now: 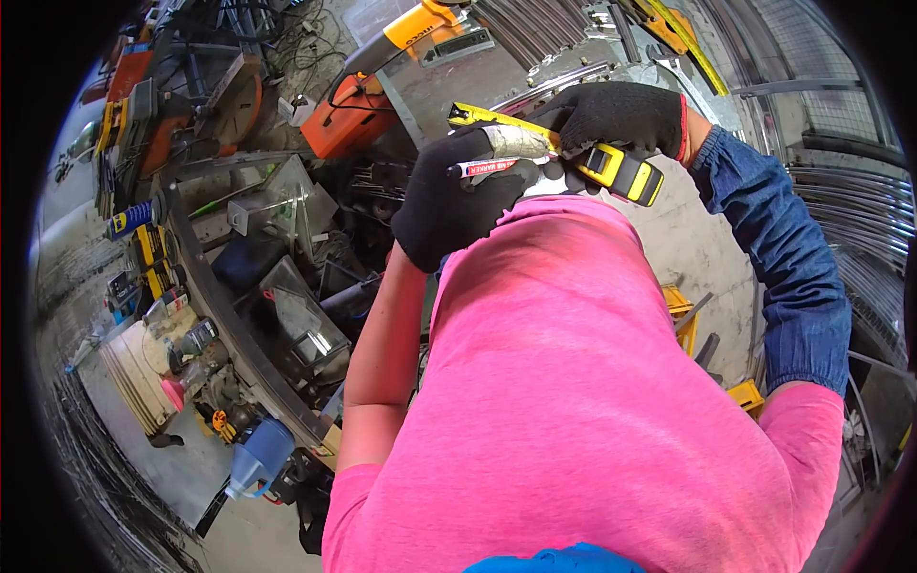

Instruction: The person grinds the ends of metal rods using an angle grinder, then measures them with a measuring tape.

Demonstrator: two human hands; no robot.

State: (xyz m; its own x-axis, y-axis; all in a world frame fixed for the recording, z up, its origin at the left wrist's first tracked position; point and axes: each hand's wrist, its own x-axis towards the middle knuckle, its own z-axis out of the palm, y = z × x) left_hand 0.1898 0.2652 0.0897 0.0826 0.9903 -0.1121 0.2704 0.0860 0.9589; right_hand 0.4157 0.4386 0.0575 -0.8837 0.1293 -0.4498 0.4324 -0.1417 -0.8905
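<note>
In the head view my left hand, in a black glove with a greyish worn patch, is closed around a white marker with a red label. My right hand, in a black glove with a red cuff, grips a yellow and black tape measure. Some of the yellow tape blade is pulled out and runs past the fingers of my left hand. The right fingertips are partly hidden behind the case and blade. Both hands are close together in front of my chest.
An orange power tool stands on the bench beyond my left hand. Bundled metal bars and a wrench lie ahead. To the left is a frame shelf with glass pieces, a blue jug and a spray can. Yellow crates stand at right.
</note>
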